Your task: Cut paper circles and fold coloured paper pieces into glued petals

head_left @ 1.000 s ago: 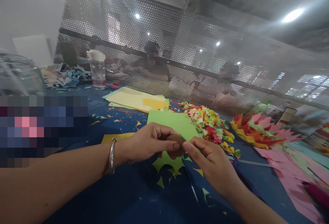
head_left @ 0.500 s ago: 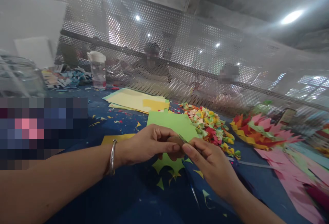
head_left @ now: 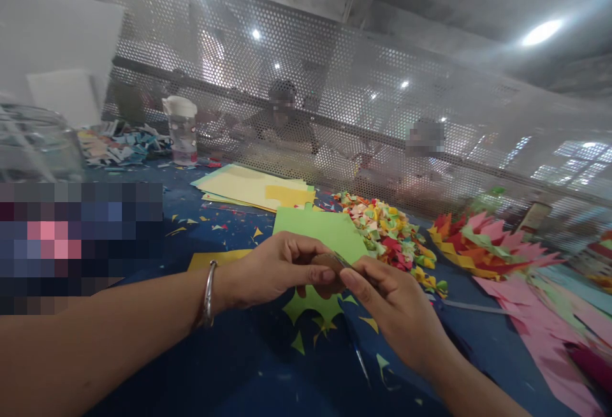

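Observation:
My left hand [head_left: 291, 270], with a silver bangle at the wrist, is closed in a pinch just above a light green paper sheet [head_left: 310, 222]. Fingertip to fingertip with it, my right hand [head_left: 382, 292] is also closed. A thin, dark greyish piece [head_left: 341, 258] shows between the two; fingers cover most of it, so its kind is unclear. Below the hands, the green sheet has a scalloped, cut-out edge. Small green and yellow paper scraps [head_left: 298, 342] lie beneath, beside a thin metallic tool [head_left: 359, 354] partly hidden in shadow.
Behind the green sheet lies a stack of pale yellow paper [head_left: 243, 181]. Folded colourful paper pieces [head_left: 382, 222] are heaped to the right, near pointed paper strips [head_left: 492, 245] and pink sheets [head_left: 530, 334]. A lidded cup [head_left: 182, 130] stands back left, before a perforated screen [head_left: 335, 85].

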Available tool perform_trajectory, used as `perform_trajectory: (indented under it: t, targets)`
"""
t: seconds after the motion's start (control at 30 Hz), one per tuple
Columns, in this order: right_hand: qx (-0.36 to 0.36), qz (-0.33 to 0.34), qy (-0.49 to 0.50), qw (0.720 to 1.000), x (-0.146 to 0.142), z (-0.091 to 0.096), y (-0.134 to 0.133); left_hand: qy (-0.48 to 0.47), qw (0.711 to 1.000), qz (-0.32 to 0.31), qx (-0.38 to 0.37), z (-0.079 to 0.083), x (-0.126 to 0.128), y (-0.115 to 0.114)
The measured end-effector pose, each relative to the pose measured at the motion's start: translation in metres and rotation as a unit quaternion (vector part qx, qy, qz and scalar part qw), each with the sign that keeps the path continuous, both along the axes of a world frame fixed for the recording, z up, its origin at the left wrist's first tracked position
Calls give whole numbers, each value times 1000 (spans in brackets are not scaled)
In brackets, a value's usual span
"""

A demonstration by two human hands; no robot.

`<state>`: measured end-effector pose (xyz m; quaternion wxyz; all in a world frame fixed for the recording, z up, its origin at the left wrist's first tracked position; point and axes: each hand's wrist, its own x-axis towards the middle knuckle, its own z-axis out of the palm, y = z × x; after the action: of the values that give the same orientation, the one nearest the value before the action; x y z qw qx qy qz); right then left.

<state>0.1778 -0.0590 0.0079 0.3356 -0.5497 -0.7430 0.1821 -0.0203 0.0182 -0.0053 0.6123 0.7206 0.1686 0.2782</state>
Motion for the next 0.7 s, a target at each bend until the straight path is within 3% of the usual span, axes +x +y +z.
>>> perform_trajectory:
  t: [0.7]
  targets:
    - [-9, -6, 11, 1000, 1, 2, -3, -16, 1000, -15, -13, 0, 0, 0]
